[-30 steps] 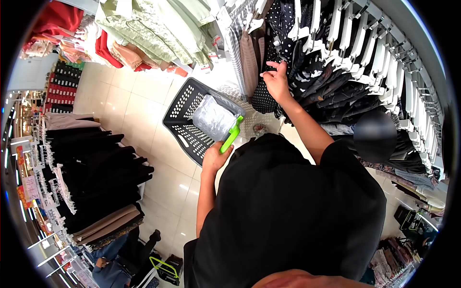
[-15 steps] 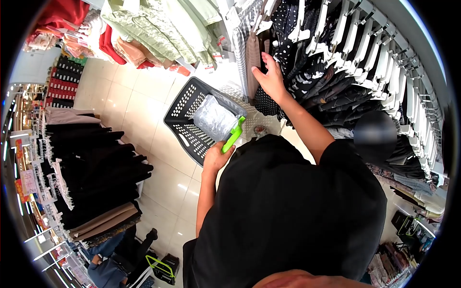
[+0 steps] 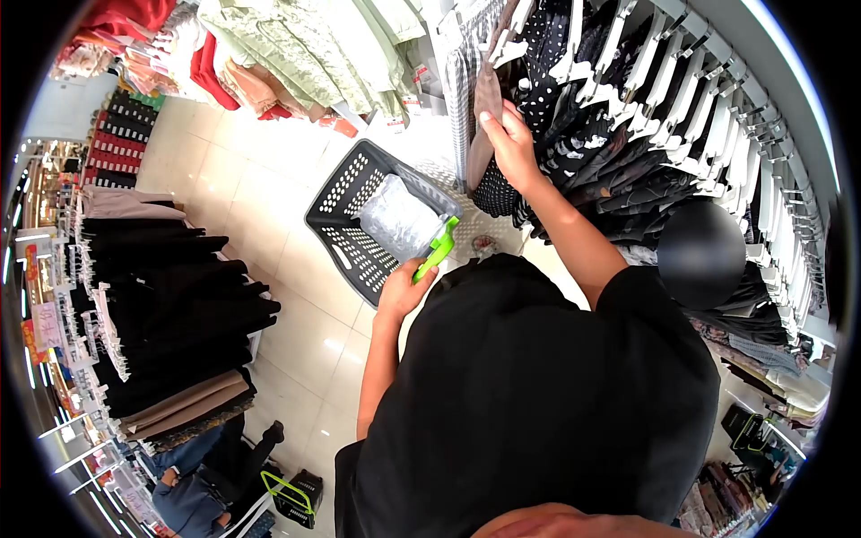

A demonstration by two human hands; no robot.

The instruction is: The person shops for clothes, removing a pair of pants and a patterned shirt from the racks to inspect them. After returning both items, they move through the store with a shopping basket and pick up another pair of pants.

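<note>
My left hand (image 3: 403,289) is wrapped round the green handle (image 3: 437,251) of a dark grey basket (image 3: 343,199). Inside the basket lies something wrapped in clear plastic (image 3: 399,216). On the rack at the upper right, my right hand (image 3: 511,146) pinches a brownish-grey garment (image 3: 485,121) between thumb and fingers. Beside it hang a checked garment (image 3: 459,85) and black polka-dot clothes (image 3: 540,58) on white hangers.
Dark trousers (image 3: 170,296) hang on a rack at the left. Pale green clothes (image 3: 287,45) hang at the top. A person (image 3: 193,493) is at the lower left near another basket (image 3: 296,498) with a green handle. Tiled floor (image 3: 296,314) lies between.
My right hand was open beside the brownish garment; its fingers have now closed on it, and the garment has shifted slightly. My left hand keeps its hold on the basket handle.
</note>
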